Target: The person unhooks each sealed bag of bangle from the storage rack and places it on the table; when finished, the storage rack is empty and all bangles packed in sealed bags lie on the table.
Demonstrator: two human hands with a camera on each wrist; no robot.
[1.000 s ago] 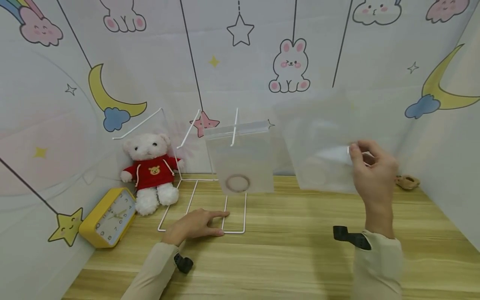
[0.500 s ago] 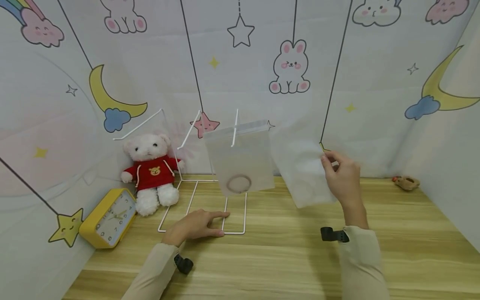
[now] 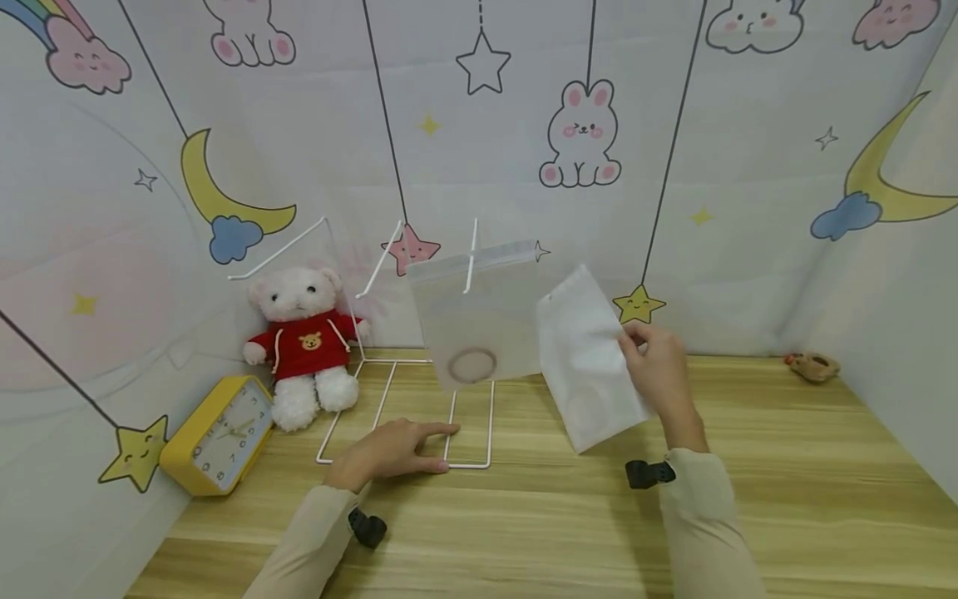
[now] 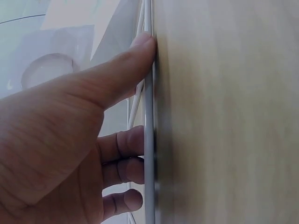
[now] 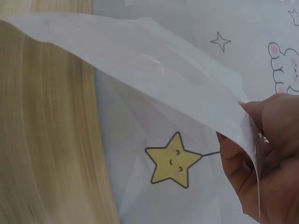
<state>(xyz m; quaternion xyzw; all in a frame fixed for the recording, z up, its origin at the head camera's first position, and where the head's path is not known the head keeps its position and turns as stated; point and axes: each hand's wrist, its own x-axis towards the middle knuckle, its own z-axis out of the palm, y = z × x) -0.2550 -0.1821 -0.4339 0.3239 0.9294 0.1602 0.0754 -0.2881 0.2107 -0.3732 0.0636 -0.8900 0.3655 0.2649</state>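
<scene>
My right hand (image 3: 659, 366) pinches the side edge of a frosted plastic bag (image 3: 587, 366) between thumb and fingers. The bag hangs tilted above the table, and its sheet bows out from the fingers in the right wrist view. Just left of it, a similar bag (image 3: 501, 329) with a zip strip and a round ring mark hangs from a prong of the white wire rack (image 3: 470, 466). My left hand (image 3: 392, 449) rests on the rack's base, index finger and thumb stretched out. In the left wrist view the thumb (image 4: 126, 70) lies against the front wire.
A white teddy bear (image 3: 308, 345) in a red hoodie sits behind the rack's left side. A yellow alarm clock (image 3: 217, 437) stands at the far left. At the back right lies a small brown object (image 3: 814, 366). A printed cloth backdrop (image 3: 756, 274) encloses the table.
My right hand has moved left and slightly down with the bag, which now tilts and hangs close beside the hanging bag. The left hand stays on the rack.
</scene>
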